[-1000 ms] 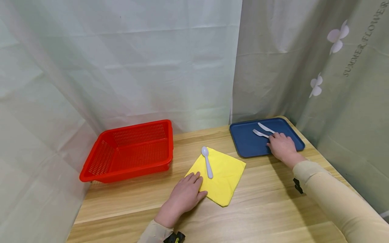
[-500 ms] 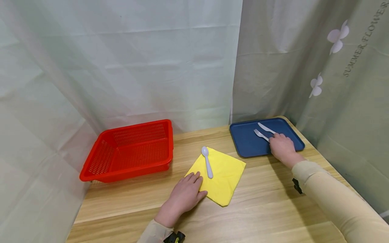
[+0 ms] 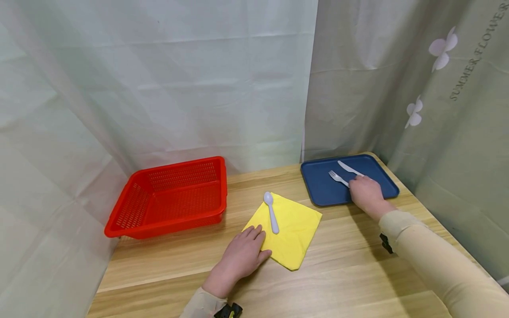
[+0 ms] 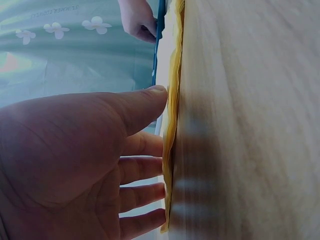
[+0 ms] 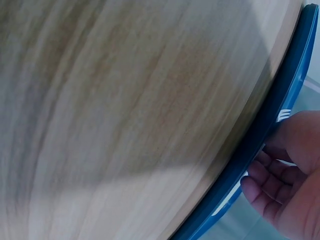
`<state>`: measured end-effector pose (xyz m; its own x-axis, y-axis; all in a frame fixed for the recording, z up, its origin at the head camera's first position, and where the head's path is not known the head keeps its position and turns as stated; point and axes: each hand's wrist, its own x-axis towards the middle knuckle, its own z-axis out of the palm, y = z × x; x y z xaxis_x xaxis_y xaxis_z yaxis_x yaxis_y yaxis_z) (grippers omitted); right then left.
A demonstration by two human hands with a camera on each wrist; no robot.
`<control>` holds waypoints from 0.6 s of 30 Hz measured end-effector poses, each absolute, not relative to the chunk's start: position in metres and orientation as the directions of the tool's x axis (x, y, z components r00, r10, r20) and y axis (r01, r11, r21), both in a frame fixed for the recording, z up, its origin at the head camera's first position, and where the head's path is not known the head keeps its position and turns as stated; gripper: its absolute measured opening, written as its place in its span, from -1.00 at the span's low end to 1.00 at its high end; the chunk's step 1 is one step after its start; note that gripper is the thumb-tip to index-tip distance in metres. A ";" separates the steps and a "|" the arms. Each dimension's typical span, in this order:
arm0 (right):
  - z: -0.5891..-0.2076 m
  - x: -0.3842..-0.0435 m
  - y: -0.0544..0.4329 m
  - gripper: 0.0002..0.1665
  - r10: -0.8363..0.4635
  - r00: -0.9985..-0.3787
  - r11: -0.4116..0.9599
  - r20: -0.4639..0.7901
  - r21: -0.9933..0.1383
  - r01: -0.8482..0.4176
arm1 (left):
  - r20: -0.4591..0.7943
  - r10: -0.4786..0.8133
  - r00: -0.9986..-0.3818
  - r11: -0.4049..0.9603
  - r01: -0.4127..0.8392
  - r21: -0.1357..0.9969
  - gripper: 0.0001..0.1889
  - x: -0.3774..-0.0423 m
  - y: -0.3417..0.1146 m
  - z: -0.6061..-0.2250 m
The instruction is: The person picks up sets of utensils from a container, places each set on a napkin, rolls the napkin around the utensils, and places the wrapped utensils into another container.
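Observation:
In the head view my right hand [image 3: 366, 194] pinches the handle of a white plastic fork [image 3: 338, 178] over the blue tray [image 3: 324, 194]. A white plastic knife [image 3: 347, 168] lies just beyond it on the tray, its handle end partly behind the fingers. The right wrist view has the curled fingers of that hand [image 5: 280, 175] low at the tray's rim [image 5: 250, 140], with the fork's tines [image 5: 283, 115] showing past the thumb. My left hand [image 3: 240, 254] rests with its fingers extended on the left corner of a folded yellow napkin [image 3: 296, 221]. On the napkin lies a white plastic spoon [image 3: 272, 214].
A red perforated plastic basket [image 3: 180, 222] stands at the left rear of the wooden table [image 3: 326, 282]. Pale curtains [image 3: 199, 88] enclose the table at the back and both sides. The tray sits close to the table's right edge.
The fork has turned a little on the tray and shifted slightly left, with my right hand moving left along with it. My left hand, the napkin and the spoon have stayed put.

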<state>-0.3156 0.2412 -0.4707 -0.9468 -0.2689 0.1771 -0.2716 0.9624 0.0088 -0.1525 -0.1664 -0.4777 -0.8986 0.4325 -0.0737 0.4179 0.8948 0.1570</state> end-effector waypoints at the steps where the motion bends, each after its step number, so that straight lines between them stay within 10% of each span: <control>1: -0.471 -0.315 0.241 -0.82 -0.271 -0.945 0.962 0.183 0.011 -0.274 | -0.074 0.432 -0.899 0.895 0.418 0.157 -0.34 -0.152 -0.166 -0.478; 18: -0.477 -0.314 0.238 -0.84 -0.296 -0.926 0.953 0.232 0.010 -0.302 | -0.058 0.440 -0.896 0.891 0.428 0.151 -0.35 -0.151 -0.166 -0.478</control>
<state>-0.3142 0.2383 -0.4769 -0.9265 -0.2965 0.2319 -0.3024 0.9531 0.0105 -0.1514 -0.1664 -0.4777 -0.8961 0.4401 -0.0578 0.4279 0.8911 0.1512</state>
